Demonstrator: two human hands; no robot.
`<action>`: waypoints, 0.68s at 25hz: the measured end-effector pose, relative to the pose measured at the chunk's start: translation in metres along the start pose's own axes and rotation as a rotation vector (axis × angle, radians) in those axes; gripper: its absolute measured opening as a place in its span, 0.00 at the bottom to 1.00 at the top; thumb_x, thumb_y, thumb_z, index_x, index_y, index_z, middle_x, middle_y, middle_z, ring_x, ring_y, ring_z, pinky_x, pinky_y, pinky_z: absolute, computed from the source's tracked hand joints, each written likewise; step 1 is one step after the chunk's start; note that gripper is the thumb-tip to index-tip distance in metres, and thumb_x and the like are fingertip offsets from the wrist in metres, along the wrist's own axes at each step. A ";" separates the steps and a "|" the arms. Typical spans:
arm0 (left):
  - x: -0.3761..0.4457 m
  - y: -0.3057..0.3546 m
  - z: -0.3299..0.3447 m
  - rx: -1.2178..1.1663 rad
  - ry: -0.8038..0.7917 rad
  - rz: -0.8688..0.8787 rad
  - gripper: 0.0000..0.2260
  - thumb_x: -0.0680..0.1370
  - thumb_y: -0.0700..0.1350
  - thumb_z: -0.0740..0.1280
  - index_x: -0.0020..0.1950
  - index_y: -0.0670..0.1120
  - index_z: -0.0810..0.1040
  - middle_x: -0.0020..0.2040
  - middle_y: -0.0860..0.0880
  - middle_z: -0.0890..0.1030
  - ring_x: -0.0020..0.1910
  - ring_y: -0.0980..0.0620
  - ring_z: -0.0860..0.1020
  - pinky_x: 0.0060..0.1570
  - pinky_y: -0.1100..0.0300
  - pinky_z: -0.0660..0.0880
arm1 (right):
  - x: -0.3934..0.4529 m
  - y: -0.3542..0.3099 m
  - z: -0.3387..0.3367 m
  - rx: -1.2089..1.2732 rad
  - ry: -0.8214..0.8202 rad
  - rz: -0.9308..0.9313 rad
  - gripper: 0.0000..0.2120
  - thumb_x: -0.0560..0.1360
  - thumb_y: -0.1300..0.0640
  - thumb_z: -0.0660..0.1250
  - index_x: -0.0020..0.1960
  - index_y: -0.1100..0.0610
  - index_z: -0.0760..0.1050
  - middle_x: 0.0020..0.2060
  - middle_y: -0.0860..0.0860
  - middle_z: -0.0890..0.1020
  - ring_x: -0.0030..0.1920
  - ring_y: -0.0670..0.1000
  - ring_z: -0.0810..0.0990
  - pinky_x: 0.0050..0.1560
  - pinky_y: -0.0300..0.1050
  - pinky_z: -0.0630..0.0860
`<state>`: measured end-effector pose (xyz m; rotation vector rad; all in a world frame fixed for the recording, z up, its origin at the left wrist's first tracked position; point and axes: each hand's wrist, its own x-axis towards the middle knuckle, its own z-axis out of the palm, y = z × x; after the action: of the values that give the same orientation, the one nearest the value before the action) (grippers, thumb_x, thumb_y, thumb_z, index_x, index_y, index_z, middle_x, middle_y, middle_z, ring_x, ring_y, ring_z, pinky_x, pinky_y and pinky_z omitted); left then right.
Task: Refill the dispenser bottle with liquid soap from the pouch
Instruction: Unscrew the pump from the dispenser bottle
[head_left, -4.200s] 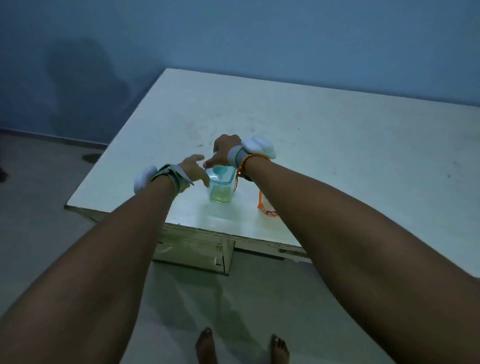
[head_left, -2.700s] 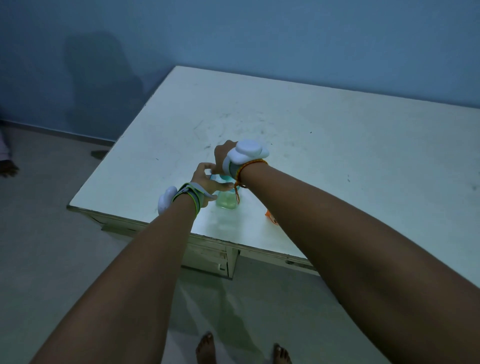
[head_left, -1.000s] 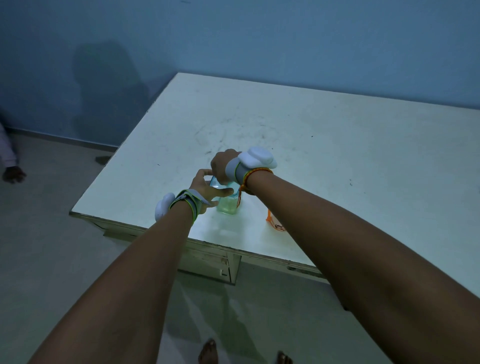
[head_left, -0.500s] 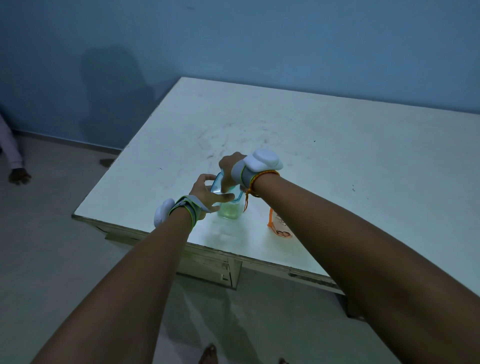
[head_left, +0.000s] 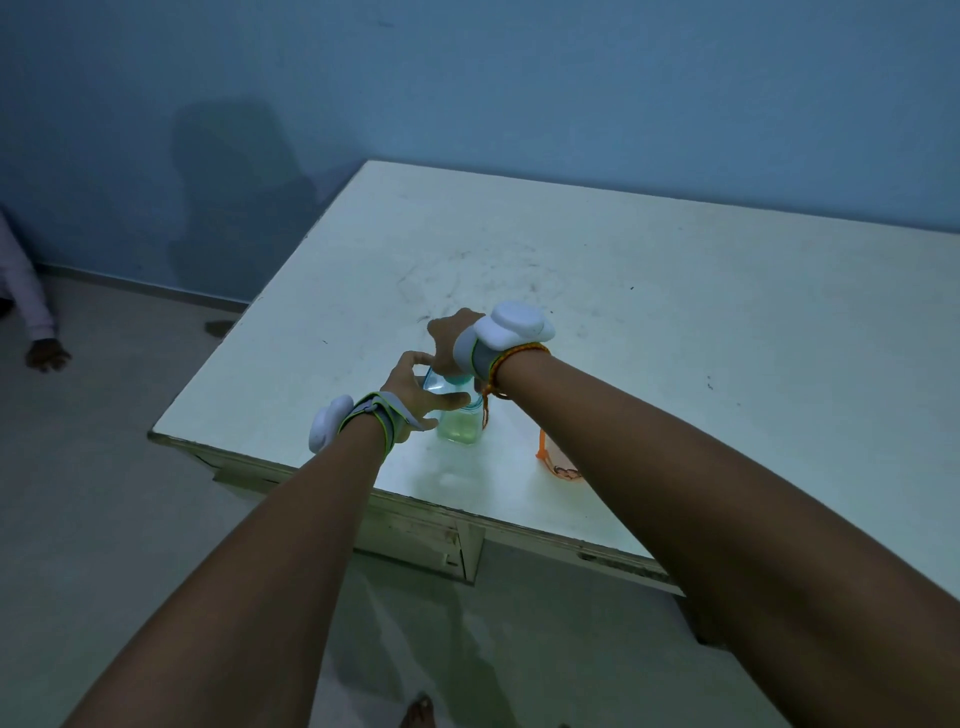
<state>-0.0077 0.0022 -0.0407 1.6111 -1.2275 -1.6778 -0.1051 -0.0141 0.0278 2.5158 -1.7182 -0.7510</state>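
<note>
Item: bottle (head_left: 460, 423), clear, square-sided, a shallow layer of pale greenish liquid at the bottom. Stands upright on the table (head_left: 649, 291) near the front edge, about 7 o'clock from the tabletop's middle.

Item: left hand (head_left: 415, 387). Fingers and thumb curled round the bottle's upper body from the 9 o'clock side, steadying it. White sensor strapped at the wrist.

Item: right hand (head_left: 451, 340). Set over the top of the bottle from 12 o'clock, fingers curled down onto the teal cap or pump collar; the cap itself is mostly hidden beneath the hand. White sensor and orange thread band at the wrist.

Item: pouch (head_left: 556, 457), pale with orange trim, lying on the table just beside the bottle at its 4 o'clock, partly hidden by the right forearm. Untouched by either hand.

Item: another person's sleeve and hand (head_left: 47, 356), on the floor at far 9 o'clock.

Step in hand, as judged: the top is being twisted, most likely to open the bottle; whether the cap is loose cannot be told.

Next move calls for: lifting the top clear, setting it down, then taking up the pouch while the left hand keeps the bottle upright.
</note>
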 end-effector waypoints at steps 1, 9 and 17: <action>0.000 0.000 0.000 -0.001 -0.002 0.002 0.24 0.69 0.34 0.73 0.56 0.49 0.64 0.53 0.43 0.74 0.53 0.42 0.71 0.53 0.44 0.73 | -0.003 0.001 -0.003 0.054 -0.008 -0.013 0.13 0.80 0.60 0.56 0.63 0.57 0.70 0.64 0.53 0.76 0.57 0.53 0.79 0.36 0.34 0.70; -0.001 0.000 0.000 0.040 0.007 -0.004 0.25 0.69 0.34 0.73 0.57 0.50 0.63 0.55 0.43 0.72 0.53 0.42 0.71 0.55 0.43 0.74 | -0.007 0.000 -0.007 0.258 0.013 0.113 0.15 0.78 0.57 0.63 0.62 0.60 0.75 0.47 0.53 0.79 0.48 0.52 0.77 0.33 0.38 0.67; -0.004 0.003 0.001 0.051 0.013 -0.010 0.25 0.68 0.36 0.74 0.57 0.49 0.64 0.53 0.43 0.74 0.52 0.42 0.72 0.55 0.42 0.74 | -0.004 0.005 0.003 0.278 0.096 0.058 0.14 0.74 0.57 0.68 0.60 0.58 0.76 0.56 0.54 0.82 0.51 0.52 0.81 0.43 0.41 0.72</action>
<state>-0.0089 0.0042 -0.0360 1.6578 -1.2680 -1.6522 -0.1123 -0.0115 0.0281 2.6059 -1.9738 -0.4036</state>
